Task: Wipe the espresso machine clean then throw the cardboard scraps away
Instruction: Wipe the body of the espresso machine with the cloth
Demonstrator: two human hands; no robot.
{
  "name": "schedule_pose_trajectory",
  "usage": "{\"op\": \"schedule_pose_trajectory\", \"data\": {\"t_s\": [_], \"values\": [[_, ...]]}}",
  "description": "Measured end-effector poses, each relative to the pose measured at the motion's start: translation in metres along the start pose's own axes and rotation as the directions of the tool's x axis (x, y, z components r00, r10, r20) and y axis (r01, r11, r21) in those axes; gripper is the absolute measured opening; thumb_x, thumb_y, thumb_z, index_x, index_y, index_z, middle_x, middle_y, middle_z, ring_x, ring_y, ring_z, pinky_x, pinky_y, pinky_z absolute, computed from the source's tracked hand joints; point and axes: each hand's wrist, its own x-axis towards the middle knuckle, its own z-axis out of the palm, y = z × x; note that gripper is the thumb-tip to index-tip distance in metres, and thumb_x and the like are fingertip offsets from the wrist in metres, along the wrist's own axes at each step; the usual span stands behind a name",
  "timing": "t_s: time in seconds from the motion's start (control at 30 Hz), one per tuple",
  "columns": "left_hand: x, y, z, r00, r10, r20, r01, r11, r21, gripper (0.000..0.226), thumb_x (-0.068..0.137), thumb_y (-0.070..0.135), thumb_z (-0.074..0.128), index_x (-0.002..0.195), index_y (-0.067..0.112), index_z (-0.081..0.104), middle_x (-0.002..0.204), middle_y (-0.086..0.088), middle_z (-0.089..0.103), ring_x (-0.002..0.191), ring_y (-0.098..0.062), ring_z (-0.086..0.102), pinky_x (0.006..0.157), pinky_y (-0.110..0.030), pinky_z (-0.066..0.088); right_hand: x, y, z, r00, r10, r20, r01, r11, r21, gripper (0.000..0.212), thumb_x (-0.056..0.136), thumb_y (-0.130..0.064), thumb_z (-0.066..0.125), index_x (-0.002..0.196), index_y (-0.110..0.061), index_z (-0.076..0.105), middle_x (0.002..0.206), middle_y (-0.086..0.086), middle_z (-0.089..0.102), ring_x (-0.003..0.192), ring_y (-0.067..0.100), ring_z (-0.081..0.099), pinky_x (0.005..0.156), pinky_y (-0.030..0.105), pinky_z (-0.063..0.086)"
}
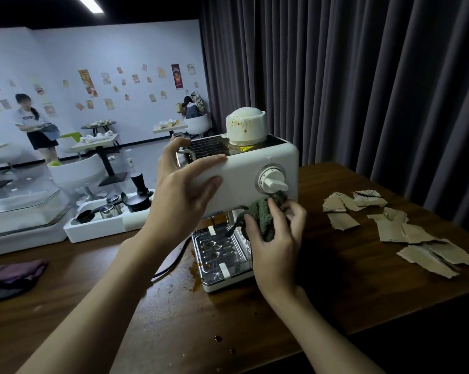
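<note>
Both hands are engaged on the espresso machine [241, 168]. L hand [184, 190] is laid flat over the machine's upper left front edge, fingers straight and thumb on the face, prob. to brace the body so it isn't shoved back by the wiping. R hand [276, 238] is curled round a bunched green knitted cloth [260, 214]. The cloth is pressed against the front face just under the control dial [272, 180], w/ a tail of it hanging toward the drip tray [219, 255].

Nearest, by the front edge of the wooden table [336, 287], a few dark coffee drops [218, 338] are seen. A brown spill [194, 276] is spread against the drip tray's left side. Wiping is judged approx. mid-way: the domed white cap [246, 126] on the machine's top is spotted brown, so it is yet to be done.

Cardboard scraps [406, 233] are scattered loose along the table's right edge, well apart from the machine and untouched, so the disposal step is not begun. No bin can be seen.

At the table's left edge a purple cloth [14, 271] is dumped. Past the far left edge a white accessory tray [98, 228] is parked w/ a black tamper [138, 190] & small metal jugs; whether it sits on the table can't be told. Dark curtain [363, 76] is hung behind. Further back a café-style room w/ a standing person [33, 125] is visible.
</note>
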Motion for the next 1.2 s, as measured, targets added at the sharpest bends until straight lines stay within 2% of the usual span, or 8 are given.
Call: {"op": "schedule_pose_trajectory", "data": {"t_s": [0.27,0.37,0.47,0.6,0.7,0.83,1.0,1.2], "values": [[0.0,-0.001,-0.001,1.0,0.006,0.008,-0.006,1.0,0.013,0.034,0.092,0.03,0.068,0.124,0.041,0.066,0.152,-0.001,0.025,0.14,-0.016,0.024,0.112,-0.033,0.03,0.019,0.021,-0.016,0.99,0.01,-0.139,-0.023,0.996,-0.091,0.033,0.08,-0.004,0.077,0.111,0.001,0.069,0.114,0.016,0.052,0.105,0.002,0.043,0.095,0.002,0.034],[0.0,-0.001,0.0,1.0,0.002,0.011,-0.002,1.0,0.013,0.034,0.092,0.03,0.069,0.124,0.04,0.066,0.152,-0.001,0.025,0.142,-0.022,0.025,0.112,-0.035,0.031,0.013,0.017,-0.013,0.994,0.003,-0.112,-0.016,0.993,-0.115,0.034,0.081,-0.007,0.076,0.114,0.0,0.068,0.115,0.013,0.055,0.106,0.001,0.046,0.094,0.008,0.042],[0.0,-0.001,0.0,1.0,0.014,-0.002,-0.013,1.0,0.008,0.034,0.092,0.029,0.069,0.124,0.039,0.066,0.151,-0.002,0.027,0.141,-0.023,0.027,0.113,-0.037,0.031,0.0,0.013,-0.01,0.998,-0.059,0.027,0.062,0.99,-0.128,0.039,0.079,-0.011,0.078,0.114,-0.004,0.063,0.117,0.012,0.058,0.107,0.02,0.059,0.087,0.027,0.053],[-0.001,-0.002,0.0,1.0,0.027,-0.007,-0.027,1.0,0.008,0.034,0.092,0.029,0.068,0.124,0.039,0.066,0.15,-0.001,0.027,0.136,-0.014,0.024,0.113,-0.039,0.032,0.006,0.026,-0.019,0.991,-0.124,0.057,0.132,0.976,-0.175,0.031,0.079,-0.015,0.079,0.103,-0.002,0.064,0.107,0.01,0.06,0.096,0.022,0.062,0.077,0.031,0.055],[-0.001,-0.002,0.0,1.0,0.026,-0.007,-0.026,1.0,0.003,0.034,0.092,0.03,0.068,0.125,0.039,0.066,0.15,-0.002,0.027,0.14,-0.02,0.026,0.114,-0.044,0.034,0.013,0.035,-0.025,0.996,0.028,-0.083,-0.04,0.989,-0.141,0.028,0.083,-0.016,0.076,0.107,-0.004,0.067,0.105,0.006,0.06,0.094,0.012,0.057,0.079,0.024,0.054],[0.0,-0.002,0.001,1.0,0.024,-0.004,-0.024,1.0,0.005,0.034,0.092,0.031,0.068,0.125,0.039,0.066,0.15,-0.004,0.028,0.141,-0.025,0.028,0.113,-0.047,0.037,0.005,0.033,-0.019,0.993,0.055,-0.102,-0.068,0.989,-0.131,0.028,0.081,-0.008,0.076,0.107,-0.002,0.067,0.101,0.001,0.052,0.089,-0.002,0.047,0.077,-0.001,0.04],[-0.001,-0.003,0.001,1.0,0.027,-0.011,-0.027,1.0,-0.002,0.034,0.092,0.03,0.069,0.125,0.038,0.066,0.149,-0.005,0.029,0.141,-0.023,0.027,0.113,-0.041,0.033,-0.006,0.036,-0.02,0.996,-0.052,0.074,0.063,0.986,-0.157,0.03,0.08,-0.01,0.077,0.107,-0.002,0.067,0.105,0.008,0.053,0.094,0.007,0.053,0.077,0.01,0.047],[0.0,-0.004,0.001,0.999,0.03,-0.01,-0.03,1.0,-0.005,0.033,0.093,0.031,0.069,0.125,0.036,0.067,0.148,-0.007,0.03,0.142,-0.025,0.028,0.116,-0.044,0.032,0.001,0.041,-0.024,0.991,0.105,-0.084,-0.115,0.986,-0.121,0.022,0.081,-0.009,0.076,0.1,0.0,0.067,0.1,0.0,0.05,0.087,0.009,0.054,0.073,-0.002,0.041]]}}
